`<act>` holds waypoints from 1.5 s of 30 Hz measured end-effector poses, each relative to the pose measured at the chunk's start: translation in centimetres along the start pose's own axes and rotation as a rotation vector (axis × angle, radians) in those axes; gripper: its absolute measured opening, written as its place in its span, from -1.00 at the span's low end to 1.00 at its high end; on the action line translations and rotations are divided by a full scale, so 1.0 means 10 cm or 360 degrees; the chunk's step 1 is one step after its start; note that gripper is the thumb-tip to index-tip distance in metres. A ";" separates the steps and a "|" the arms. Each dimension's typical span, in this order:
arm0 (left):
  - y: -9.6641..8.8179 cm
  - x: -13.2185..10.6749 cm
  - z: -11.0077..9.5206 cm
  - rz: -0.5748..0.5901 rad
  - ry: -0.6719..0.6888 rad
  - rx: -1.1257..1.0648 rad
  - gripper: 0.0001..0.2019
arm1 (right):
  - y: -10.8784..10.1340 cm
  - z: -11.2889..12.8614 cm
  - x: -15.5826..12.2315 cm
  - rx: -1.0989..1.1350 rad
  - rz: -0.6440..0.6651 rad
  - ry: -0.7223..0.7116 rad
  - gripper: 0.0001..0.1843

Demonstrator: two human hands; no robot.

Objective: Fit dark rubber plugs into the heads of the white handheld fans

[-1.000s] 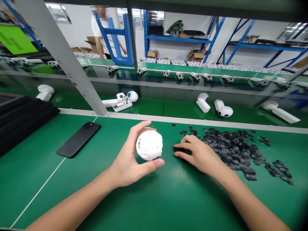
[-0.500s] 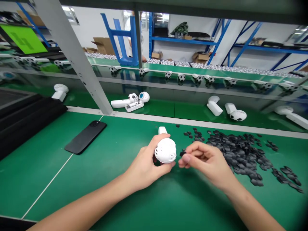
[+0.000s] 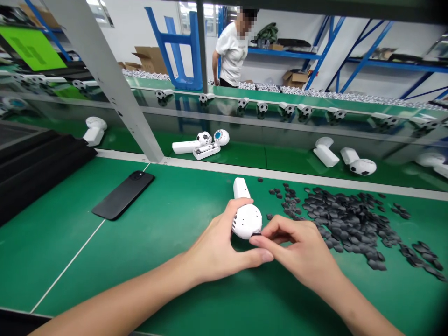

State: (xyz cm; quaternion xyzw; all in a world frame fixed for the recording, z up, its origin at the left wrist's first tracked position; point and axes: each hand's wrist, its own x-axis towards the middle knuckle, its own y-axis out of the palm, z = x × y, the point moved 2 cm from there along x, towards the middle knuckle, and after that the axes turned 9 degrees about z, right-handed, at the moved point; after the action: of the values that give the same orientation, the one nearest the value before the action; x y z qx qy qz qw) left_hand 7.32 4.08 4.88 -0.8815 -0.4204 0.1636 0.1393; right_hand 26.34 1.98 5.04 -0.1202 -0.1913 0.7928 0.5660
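My left hand (image 3: pixel 224 240) is wrapped round the round head of a white plastic housing (image 3: pixel 248 219), whose handle (image 3: pixel 241 187) points away from me. Small slots and holes mark the head's white surface. In the fingertips of my right hand (image 3: pixel 290 242) is a small black plastic piece (image 3: pixel 256 234), pinched and held against the lower right edge of the head. Whether the piece sits in a slot cannot be made out. To the right of my right hand lies a spread pile of similar black pieces (image 3: pixel 346 219).
A black phone (image 3: pixel 124 196) lies at left on the green table (image 3: pixel 168 205). Beyond the table's pale edge, white football-patterned devices (image 3: pixel 362 166) rest on a green belt (image 3: pixel 290 168). A slanted metal post (image 3: pixel 115 88) stands at left. A person (image 3: pixel 233 51) stands behind the line.
My right hand has brought the black piece left against the white head. The housing has tilted, showing more handle. Devices on the belt have shifted right. A person has come into fuller view behind.
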 end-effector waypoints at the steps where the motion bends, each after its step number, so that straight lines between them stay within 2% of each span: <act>1: 0.00 0.01 0.01 0.0009 -0.0004 0.0012 -0.13 | 0.00 0.00 0.00 -0.0014 0.0006 0.0011 -0.78; 8: -0.01 0.03 0.04 0.0049 0.0019 0.0017 -0.21 | 0.00 -0.02 0.02 -0.0156 0.0015 -0.0005 -0.72; 15: -0.01 0.03 0.04 0.0004 0.0059 -0.0025 -0.24 | 0.01 -0.03 0.00 -0.0290 -0.0069 -0.0103 -0.72; 22: 0.02 0.05 0.03 -0.0070 0.0098 0.0017 -0.27 | 0.01 -0.04 0.00 -0.0325 -0.0053 -0.0100 -0.73; 25: 0.00 0.06 0.02 -0.0080 0.0098 0.0054 -0.27 | 0.00 -0.03 0.01 -0.0359 -0.0056 -0.0213 -0.74; 27: -0.03 0.05 0.02 -0.0067 0.0122 0.0056 -0.35 | -0.05 -0.03 0.04 -0.0415 0.0053 -0.0323 -0.78; 30: -0.09 0.05 0.05 -0.0110 0.0151 0.0026 -0.49 | -0.25 -0.14 0.13 -0.0489 0.0154 -0.0325 -0.74; 33: -0.14 0.06 0.09 -0.0190 0.0200 -0.0052 -0.52 | -0.55 -0.39 0.25 -0.0767 -0.0187 -0.0135 -0.69; 35: -0.18 0.07 0.11 -0.0264 0.0273 -0.0128 -0.54 | -0.67 -0.58 0.33 -0.1079 -0.0250 -0.0035 -0.67; 40: -0.23 0.08 0.17 -0.0366 0.0356 -0.0367 -0.53 | -0.68 -0.86 0.52 -0.1429 -0.0242 -0.0027 -0.63; 45: -0.24 0.09 0.25 -0.0362 0.0354 -0.0556 -0.54 | -0.61 -0.82 0.58 -0.1300 -0.0199 -0.0131 -0.67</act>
State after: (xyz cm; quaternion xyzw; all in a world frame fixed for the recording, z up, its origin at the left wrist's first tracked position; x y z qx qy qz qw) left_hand 5.21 6.48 3.36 -0.8518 -0.5211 -0.0266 0.0478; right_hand 32.96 10.62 0.56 -0.2913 -0.5195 0.6201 0.5107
